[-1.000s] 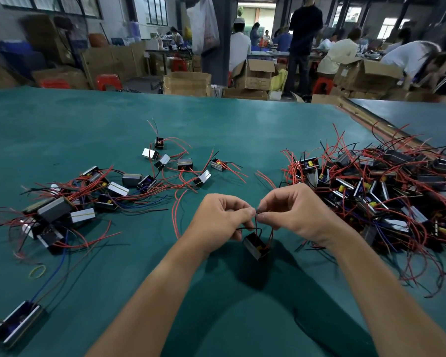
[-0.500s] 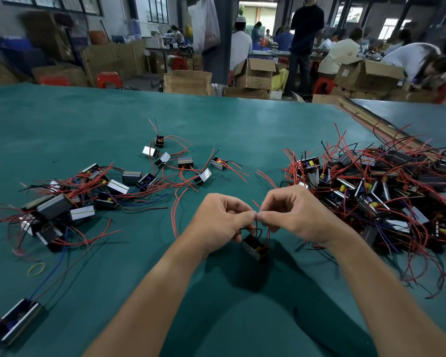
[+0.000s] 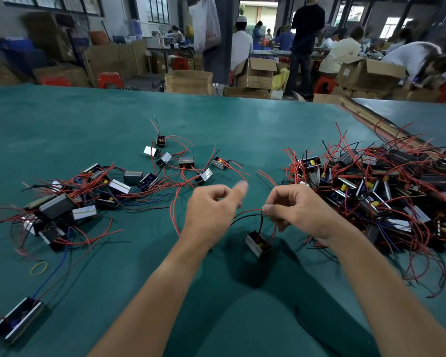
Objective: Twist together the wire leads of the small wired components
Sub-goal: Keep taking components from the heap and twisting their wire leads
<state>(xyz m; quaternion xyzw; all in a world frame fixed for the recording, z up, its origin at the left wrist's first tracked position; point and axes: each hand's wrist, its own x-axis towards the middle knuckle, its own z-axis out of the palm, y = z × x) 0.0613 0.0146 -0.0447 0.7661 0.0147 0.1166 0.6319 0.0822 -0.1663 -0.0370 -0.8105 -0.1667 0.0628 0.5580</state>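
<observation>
Nearest you, at 8 o'clock, 1 long component (image 3: 18, 320) lies alone on the green desk (image 3: 62, 124) with a blue lead running up from it. A yellow rubber band (image 3: 39, 268) lies just beyond it.

At centre, your right hand (image 3: 294, 210) pinches the red and black leads (image 3: 260, 224) between thumb and fingers (image 3: 268, 210). The small wired component (image 3: 258, 244) hangs from those leads just below the pinch, above its own shadow. The leads arc over toward your left hand (image 3: 211, 210) at 9 o'clock. That hand's fingers are curled and its thumb (image 3: 238, 189) sticks out, blurred. You cannot tell whether it grips a lead end.

Farther out, from 9 to 11 o'clock, a loose spread of components (image 3: 119, 186) trails red, black and blue leads. At 2 o'clock a dense heap of components (image 3: 371, 191) sits tangled in red leads.

Beyond the desk's far edge, at 12 o'clock, stand cardboard boxes (image 3: 188, 82), with people (image 3: 307, 27) working behind them.
</observation>
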